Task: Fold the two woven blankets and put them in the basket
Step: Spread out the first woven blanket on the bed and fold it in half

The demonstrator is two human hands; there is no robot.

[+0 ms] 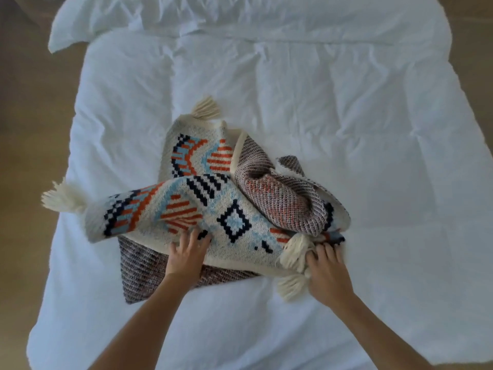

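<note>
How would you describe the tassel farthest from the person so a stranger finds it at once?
Start at the white duvet, then the patterned blanket crumpled at its middle. On its far corner sits a cream tassel. It alone points towards the pillows; the others lie at the left or beside the right hand.

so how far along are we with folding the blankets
Early on. Nothing looks finished: the cream woven blanket with blue, orange and navy patterning lies bunched on the white duvet, mottled reverse showing. In hand: the left hand rests flat on it and the right hand grips its tasselled corner. Left: completing this fold, then the second blanket and the basket, neither plainly in view.
</note>
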